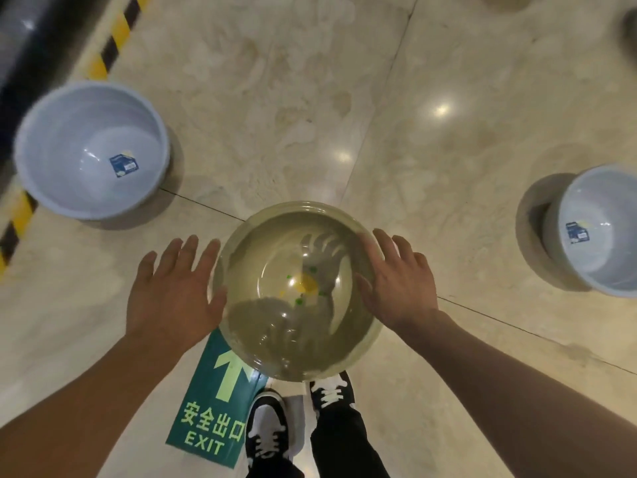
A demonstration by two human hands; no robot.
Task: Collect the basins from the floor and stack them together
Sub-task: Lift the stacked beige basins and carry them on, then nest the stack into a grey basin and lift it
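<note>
Basins, count: three in view, all upright with mouths facing up; round, so no long axis.
Pale blue basin, left (91,150): on the marble floor (448,98), far left, just beside the yellow-and-black hazard stripe (117,36). Holds only a blue label (124,165) stuck to its inner base.
Left hand (174,288): open, fingers spread, palm down; thumb and forefinger side at the rim of the translucent basin, whether touching cannot be told.
Green exit sign, count one (213,401): flat on the floor, near centre, arrow pointing far; partly covered by the translucent basin.
Translucent basin, centre (298,291): between the two hands, above the shoes; whether it rests on the floor or is lifted cannot be told. Inside: a yellow mark with green dots at the base centre; otherwise empty.
Shoes, count two (267,429): black and white, near edge, toes pointing far.
Right hand (400,284): open, fingers spread, laid against the translucent basin's right rim.
Pale blue basin, right (596,229): on the floor at the right edge, partly cut off. Holds one blue label (577,232).
</note>
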